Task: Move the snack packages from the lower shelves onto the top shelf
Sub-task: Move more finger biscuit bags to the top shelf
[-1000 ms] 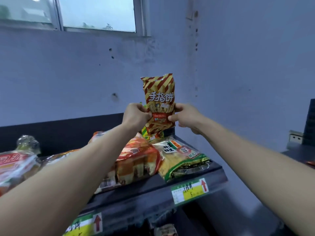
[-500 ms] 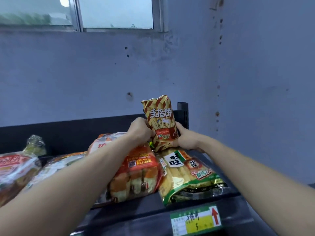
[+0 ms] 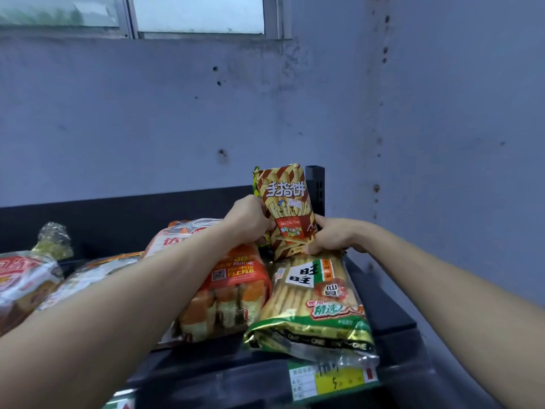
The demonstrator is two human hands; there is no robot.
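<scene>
Both hands, left hand (image 3: pixel 249 221) and right hand (image 3: pixel 330 236), grip a striped snack bag (image 3: pixel 284 211) upright at the far right of the top shelf (image 3: pixel 392 317). Several packages already lie there; lower shelves are hidden.

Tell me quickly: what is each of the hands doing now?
Left hand: closed on the striped snack bag.
Right hand: closed on the same bag.

Both arms reach forward, left hand (image 3: pixel 247 221) and right hand (image 3: pixel 332 236) curled closed, facing each other.
</scene>
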